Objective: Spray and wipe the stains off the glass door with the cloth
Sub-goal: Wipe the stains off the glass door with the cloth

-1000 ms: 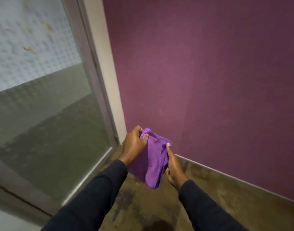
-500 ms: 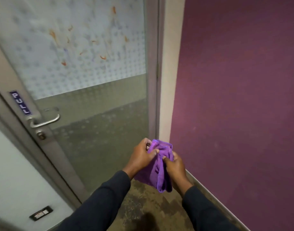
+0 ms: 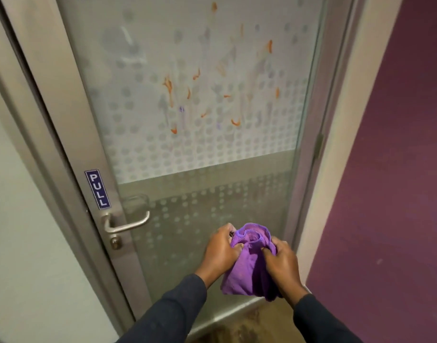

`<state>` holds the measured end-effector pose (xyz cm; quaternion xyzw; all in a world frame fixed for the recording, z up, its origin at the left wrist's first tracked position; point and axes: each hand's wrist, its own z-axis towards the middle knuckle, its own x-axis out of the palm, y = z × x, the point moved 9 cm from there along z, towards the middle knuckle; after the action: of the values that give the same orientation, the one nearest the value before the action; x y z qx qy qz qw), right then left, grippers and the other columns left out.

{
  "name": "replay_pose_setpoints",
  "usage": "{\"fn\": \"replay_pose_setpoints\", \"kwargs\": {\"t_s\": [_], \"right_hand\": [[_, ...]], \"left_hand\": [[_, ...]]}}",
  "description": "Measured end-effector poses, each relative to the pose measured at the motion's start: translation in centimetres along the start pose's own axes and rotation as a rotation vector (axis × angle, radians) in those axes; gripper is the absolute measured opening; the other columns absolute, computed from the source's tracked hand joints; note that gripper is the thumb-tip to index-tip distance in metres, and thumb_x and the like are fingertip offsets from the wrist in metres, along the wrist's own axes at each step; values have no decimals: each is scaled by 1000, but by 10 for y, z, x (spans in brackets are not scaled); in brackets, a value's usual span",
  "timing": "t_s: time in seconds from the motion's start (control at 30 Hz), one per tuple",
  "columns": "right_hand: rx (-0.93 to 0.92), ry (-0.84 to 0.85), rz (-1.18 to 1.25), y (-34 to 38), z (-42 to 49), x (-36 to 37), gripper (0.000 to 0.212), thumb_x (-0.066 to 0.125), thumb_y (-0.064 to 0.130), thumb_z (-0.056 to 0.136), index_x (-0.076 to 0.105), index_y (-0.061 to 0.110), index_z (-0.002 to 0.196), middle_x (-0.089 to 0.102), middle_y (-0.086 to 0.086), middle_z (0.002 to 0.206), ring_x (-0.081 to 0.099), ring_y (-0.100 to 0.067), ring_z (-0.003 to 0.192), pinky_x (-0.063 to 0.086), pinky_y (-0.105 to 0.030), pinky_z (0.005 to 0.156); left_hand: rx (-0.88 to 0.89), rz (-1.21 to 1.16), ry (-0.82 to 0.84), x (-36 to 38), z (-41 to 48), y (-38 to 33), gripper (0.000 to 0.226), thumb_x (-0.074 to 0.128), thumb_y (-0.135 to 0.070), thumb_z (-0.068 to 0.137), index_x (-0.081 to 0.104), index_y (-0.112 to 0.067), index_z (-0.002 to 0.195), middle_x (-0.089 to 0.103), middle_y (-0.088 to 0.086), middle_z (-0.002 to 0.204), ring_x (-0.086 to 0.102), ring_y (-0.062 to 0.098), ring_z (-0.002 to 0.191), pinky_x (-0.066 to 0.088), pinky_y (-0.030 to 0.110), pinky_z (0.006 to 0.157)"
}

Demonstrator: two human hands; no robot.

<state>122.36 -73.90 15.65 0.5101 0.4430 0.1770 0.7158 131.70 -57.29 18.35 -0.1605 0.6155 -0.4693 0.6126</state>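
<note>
Both hands bunch the purple cloth [image 3: 247, 268] low before the door [image 3: 212, 154]: the left hand [image 3: 221, 253] and right hand [image 3: 281, 264] curl their fingers round it. Orange stains [image 3: 169, 86] streak the glass above the handle [image 3: 127, 225].

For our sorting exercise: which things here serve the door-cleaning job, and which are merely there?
Job: purple cloth, gripped by left hand and right hand; glass door; orange stains.
Just there: PULL sign; door handle; purple wall.
</note>
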Motion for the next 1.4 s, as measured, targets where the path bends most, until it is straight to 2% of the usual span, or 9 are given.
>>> {"fn": "replay_pose_setpoints", "kwargs": {"t_s": [0.2, 0.4, 0.63, 0.73, 0.83, 0.93, 1.17, 1.3, 1.4], "right_hand": [[-66, -73, -81, 48, 62, 40, 13, 62, 17, 93, 67, 20, 81, 64, 2, 81, 60, -21, 77, 40, -31, 66], [-120, -133, -102, 84, 118, 51, 9, 65, 18, 95, 69, 11, 94, 60, -6, 92, 62, -29, 86, 39, -31, 70], [-157, -196, 218, 131, 179, 60, 10, 67, 12, 91, 64, 14, 100, 68, -9, 102, 66, -26, 89, 56, -45, 85], [-333, -230, 372, 158, 191, 63, 19, 63, 10, 96, 62, 17, 113, 67, -13, 118, 68, -22, 99, 57, -33, 90], [-657, -137, 149, 189, 184, 98, 57, 55, 19, 103, 37, 12, 157, 30, -8, 166, 27, -16, 154, 24, -25, 125], [-827, -140, -186, 197, 187, 137, 75, 39, 47, 105, 5, 14, 164, -9, -10, 172, -4, -25, 160, -5, -45, 129], [-858, -468, -375, 182, 254, 126, 71, 37, 50, 100, 24, 11, 158, 24, -19, 164, 42, -47, 141, 14, -65, 119], [-674, -597, -292, 135, 315, 78, 68, 34, 38, 102, 14, 9, 160, 26, -33, 161, 32, -48, 145, 18, -67, 119], [-472, -598, -139, 98, 341, 52, 81, 26, 60, 103, 11, 4, 161, 14, -32, 165, 19, -45, 153, 14, -65, 122]], "left_hand": [[-73, 17, -149, -54, 67, 29, 19, 67, -19, 79, 50, -22, 73, 61, -4, 68, 60, 18, 68, 49, 38, 62], [-54, 82, -303, -91, 112, 26, 19, 65, -17, 84, 50, -24, 74, 60, -5, 69, 57, 13, 65, 42, 31, 52], [-58, 26, -450, -124, 155, 2, 13, 65, -20, 88, 55, -25, 83, 64, -6, 68, 61, 14, 63, 50, 33, 53], [-14, -12, -551, -137, 170, -15, 10, 67, -19, 87, 58, -23, 86, 63, -4, 65, 60, 15, 58, 53, 38, 53], [50, -88, -641, -148, 174, -23, 11, 68, -20, 89, 60, -26, 91, 68, -7, 68, 63, 9, 57, 57, 40, 56], [134, -51, -656, -153, 168, -18, 21, 67, -26, 90, 59, -31, 109, 71, -14, 85, 69, 2, 77, 60, 30, 68], [371, 775, -813, -201, 139, -5, 46, 61, -35, 88, 55, -12, 127, 52, 12, 130, 51, 33, 120, 36, 43, 98], [423, 1066, -833, -244, 134, 13, 55, 57, -41, 92, 49, -10, 137, 40, 19, 147, 44, 41, 128, 31, 50, 100], [472, 1227, -799, -264, 135, 20, 61, 55, -44, 93, 45, -11, 143, 33, 18, 154, 39, 39, 132, 30, 53, 102]]}}
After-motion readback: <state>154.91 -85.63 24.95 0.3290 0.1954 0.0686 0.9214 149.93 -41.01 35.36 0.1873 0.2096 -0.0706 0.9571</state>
